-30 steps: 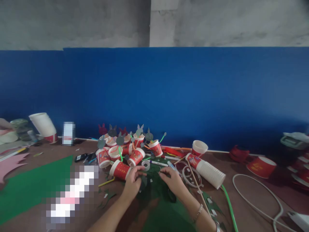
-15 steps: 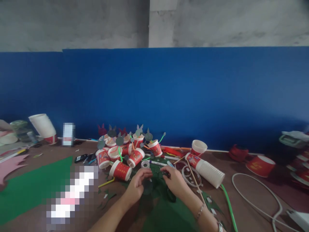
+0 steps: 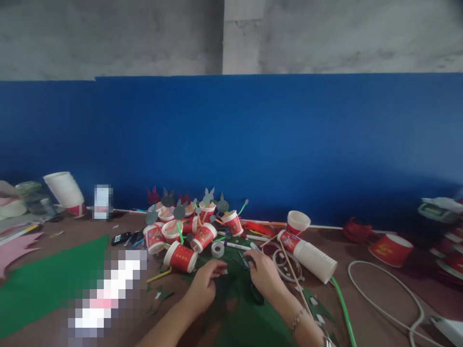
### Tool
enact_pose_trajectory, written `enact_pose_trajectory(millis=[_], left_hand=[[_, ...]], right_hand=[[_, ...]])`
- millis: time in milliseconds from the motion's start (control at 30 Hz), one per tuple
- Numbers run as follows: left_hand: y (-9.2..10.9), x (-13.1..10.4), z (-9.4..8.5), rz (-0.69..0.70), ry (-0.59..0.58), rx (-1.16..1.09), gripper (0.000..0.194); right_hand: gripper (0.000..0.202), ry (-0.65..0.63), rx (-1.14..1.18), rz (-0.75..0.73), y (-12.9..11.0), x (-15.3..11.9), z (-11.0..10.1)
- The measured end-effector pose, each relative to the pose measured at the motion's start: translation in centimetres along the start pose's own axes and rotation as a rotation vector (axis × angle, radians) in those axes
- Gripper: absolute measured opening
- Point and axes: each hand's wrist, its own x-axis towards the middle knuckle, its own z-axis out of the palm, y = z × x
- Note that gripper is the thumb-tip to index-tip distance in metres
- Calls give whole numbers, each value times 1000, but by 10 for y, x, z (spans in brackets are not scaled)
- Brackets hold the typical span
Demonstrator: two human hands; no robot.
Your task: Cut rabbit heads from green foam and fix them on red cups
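Note:
My left hand (image 3: 205, 285) is over the green paper (image 3: 249, 313), fingers curled and thumb close to them. A small white scrap (image 3: 226, 272) shows at its fingertips, and dark paper (image 3: 222, 288) lies at or under them; what it grips is unclear. Opposite it, my right hand (image 3: 265, 273) is closed round a pair of scissors (image 3: 257, 294). Their black handle loop shows under the palm, and part of the blades points away past the fingers. Just beyond the hands are a tape roll (image 3: 217, 249) and a white marker (image 3: 236, 245).
Red paper cups (image 3: 181, 256) with animal-head cutouts cluster behind my left hand. A stack of cups (image 3: 309, 255) lies to the right beside clear tubing (image 3: 285, 265) and a thin stick (image 3: 291, 265). A green sheet (image 3: 61, 279) and a pink sheet (image 3: 18, 250) are at left.
Both hands have shifted slightly toward me. The round grey piece seen by my left fingers is now mostly out of sight, and a small white scrap shows there. More of the scissor blades shows.

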Motion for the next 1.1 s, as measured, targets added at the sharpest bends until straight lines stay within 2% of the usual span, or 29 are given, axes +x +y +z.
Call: enact_pose_trajectory(millis=[67,167,267,433,633,733,867,967,1100], left_hand=[[3,-1,3,12,-21,-24,57],[11,0,3,53,16,-35,45],[20,0,1,65,91,102,29],[28,-3,4,93,146,253,24],[23,-2,7,101,161,260,17],[20,1,3,95,280,264,17],[20,2,-2,101,430,269,20],[19,2,-4,131,443,263,23],[12,2,-4,241,412,260,28]], right_hand=[[29,-37,112,42,-2,1,3],[20,-140,436,171,-8,1,12],[10,-171,754,313,-17,0,22],[15,-178,926,318,-26,-7,31],[23,-165,884,308,-23,-8,32],[21,-134,763,275,-21,-7,35],[23,-218,623,303,-19,-11,43],[27,-152,545,233,-18,-15,45],[26,-76,399,111,-19,-16,40]])
